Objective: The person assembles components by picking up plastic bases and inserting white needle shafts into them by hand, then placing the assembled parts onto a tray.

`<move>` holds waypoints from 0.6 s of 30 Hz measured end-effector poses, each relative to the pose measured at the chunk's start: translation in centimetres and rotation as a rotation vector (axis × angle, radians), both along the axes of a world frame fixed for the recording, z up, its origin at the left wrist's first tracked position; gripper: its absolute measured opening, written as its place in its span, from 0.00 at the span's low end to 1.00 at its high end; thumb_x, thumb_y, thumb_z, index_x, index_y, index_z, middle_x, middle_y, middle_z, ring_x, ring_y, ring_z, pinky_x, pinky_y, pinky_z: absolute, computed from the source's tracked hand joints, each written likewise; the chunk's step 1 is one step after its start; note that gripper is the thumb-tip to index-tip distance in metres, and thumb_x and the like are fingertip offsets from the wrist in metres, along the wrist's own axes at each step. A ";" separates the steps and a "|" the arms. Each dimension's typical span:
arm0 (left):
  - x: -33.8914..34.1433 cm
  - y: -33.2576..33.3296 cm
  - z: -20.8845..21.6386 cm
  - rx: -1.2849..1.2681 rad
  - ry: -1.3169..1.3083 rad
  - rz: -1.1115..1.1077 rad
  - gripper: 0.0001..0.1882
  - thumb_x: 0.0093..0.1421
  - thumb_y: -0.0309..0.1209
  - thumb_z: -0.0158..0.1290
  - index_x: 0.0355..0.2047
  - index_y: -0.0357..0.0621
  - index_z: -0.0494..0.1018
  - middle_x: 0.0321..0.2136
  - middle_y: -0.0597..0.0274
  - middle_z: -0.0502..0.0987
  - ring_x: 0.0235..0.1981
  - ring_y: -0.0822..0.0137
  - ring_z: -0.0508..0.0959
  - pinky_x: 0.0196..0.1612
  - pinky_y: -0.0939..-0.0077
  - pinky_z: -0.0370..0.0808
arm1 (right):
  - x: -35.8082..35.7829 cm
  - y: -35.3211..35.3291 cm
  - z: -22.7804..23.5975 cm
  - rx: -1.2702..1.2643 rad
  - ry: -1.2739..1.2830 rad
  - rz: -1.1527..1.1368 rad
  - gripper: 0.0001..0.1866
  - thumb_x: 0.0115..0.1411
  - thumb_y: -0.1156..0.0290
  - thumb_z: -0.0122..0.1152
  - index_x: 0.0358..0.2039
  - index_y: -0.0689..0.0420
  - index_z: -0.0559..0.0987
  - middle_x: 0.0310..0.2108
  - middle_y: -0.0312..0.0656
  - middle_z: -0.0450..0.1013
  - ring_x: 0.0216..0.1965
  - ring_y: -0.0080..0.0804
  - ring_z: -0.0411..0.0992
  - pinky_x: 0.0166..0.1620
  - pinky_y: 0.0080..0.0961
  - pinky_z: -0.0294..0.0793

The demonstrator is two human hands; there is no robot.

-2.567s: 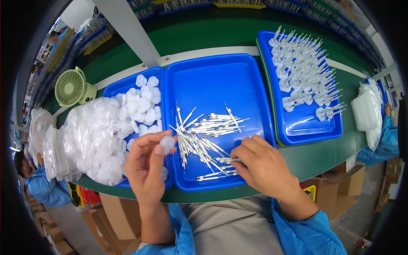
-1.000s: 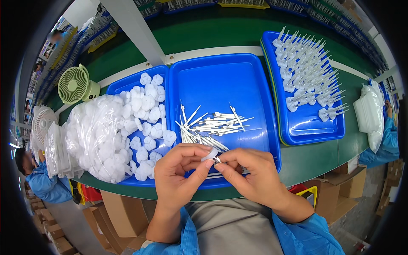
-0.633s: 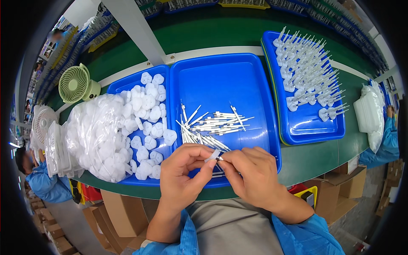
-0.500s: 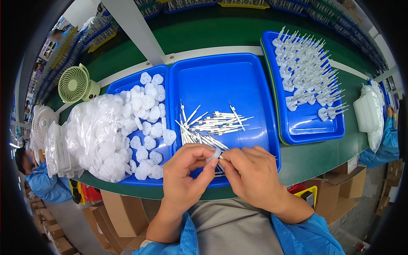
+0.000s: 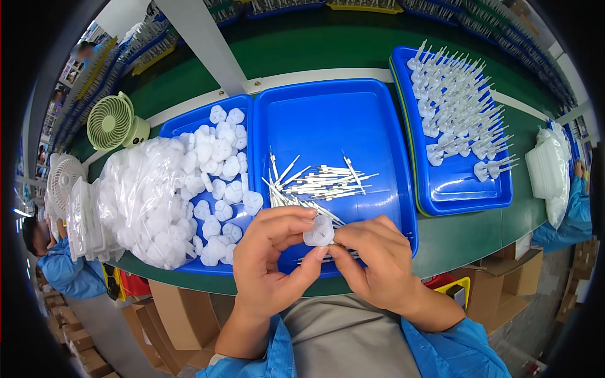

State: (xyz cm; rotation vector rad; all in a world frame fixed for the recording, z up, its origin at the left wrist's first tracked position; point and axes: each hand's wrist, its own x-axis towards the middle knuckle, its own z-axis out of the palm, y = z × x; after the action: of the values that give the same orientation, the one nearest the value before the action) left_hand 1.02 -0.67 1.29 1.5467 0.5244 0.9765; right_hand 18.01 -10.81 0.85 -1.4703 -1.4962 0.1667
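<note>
Above the near edge of the middle blue tray, a translucent white plastic disc with a raised centre is held between my hands. My left hand curls round its left side, fingertips above and thumb below. My right hand is closed in a pinch at the disc's right lower edge; whatever its fingertips grip is mostly hidden. In the tray beyond lies a loose pile of thin white rods with metal tips. More discs lie in the left blue tray, partly under a clear plastic bag.
The right blue tray, stacked on others, bears rows of discs with upright rods. A green fan and a white fan stand at left. White trays in plastic lie far right. Cardboard boxes sit below the table.
The disc has turned so its round face shows more. My left fingers have opened out a little and shifted left; my right hand stays pinched beside it.
</note>
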 end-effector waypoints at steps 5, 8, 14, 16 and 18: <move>-0.6 1.2 0.3 0.333 0.203 -0.019 0.20 0.60 0.15 0.70 0.53 0.33 0.84 0.55 0.44 0.83 0.53 0.57 0.89 0.52 0.70 0.89 | -0.1 -0.1 -0.1 0.002 -0.027 -0.009 0.13 0.62 0.77 0.79 0.47 0.60 0.87 0.37 0.41 0.86 0.36 0.40 0.85 0.40 0.35 0.74; -0.3 1.2 0.6 0.443 0.187 -0.059 0.20 0.59 0.15 0.69 0.53 0.32 0.85 0.53 0.44 0.84 0.51 0.56 0.89 0.48 0.72 0.89 | -0.2 -0.2 0.0 -0.011 -0.018 -0.004 0.13 0.62 0.77 0.79 0.47 0.60 0.87 0.37 0.41 0.86 0.37 0.40 0.85 0.41 0.36 0.74; -0.9 1.0 0.0 0.169 0.159 -0.073 0.18 0.63 0.12 0.65 0.54 0.27 0.81 0.58 0.43 0.79 0.57 0.56 0.87 0.56 0.69 0.89 | 0.8 -0.2 0.4 -0.111 0.006 0.063 0.12 0.65 0.75 0.76 0.49 0.59 0.87 0.41 0.44 0.86 0.43 0.43 0.84 0.44 0.39 0.75; -0.7 0.9 -0.5 0.130 0.097 0.046 0.13 0.64 0.13 0.68 0.49 0.29 0.83 0.54 0.45 0.83 0.52 0.59 0.89 0.51 0.70 0.92 | 1.2 0.1 0.0 -0.161 -0.044 0.023 0.12 0.65 0.74 0.76 0.48 0.58 0.86 0.41 0.44 0.84 0.44 0.44 0.82 0.45 0.40 0.75; -0.8 1.0 -0.4 0.117 0.126 0.040 0.12 0.66 0.14 0.68 0.48 0.29 0.82 0.54 0.45 0.83 0.53 0.59 0.89 0.51 0.70 0.92 | 1.3 0.3 -0.1 -0.210 -0.095 -0.018 0.11 0.65 0.73 0.75 0.47 0.57 0.86 0.42 0.44 0.82 0.45 0.45 0.80 0.46 0.41 0.75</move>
State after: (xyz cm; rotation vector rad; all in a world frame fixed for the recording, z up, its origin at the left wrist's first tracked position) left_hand 0.22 0.31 0.89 1.7165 0.5976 0.9579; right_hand 19.31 -10.47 0.79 -1.6784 -1.5785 0.2525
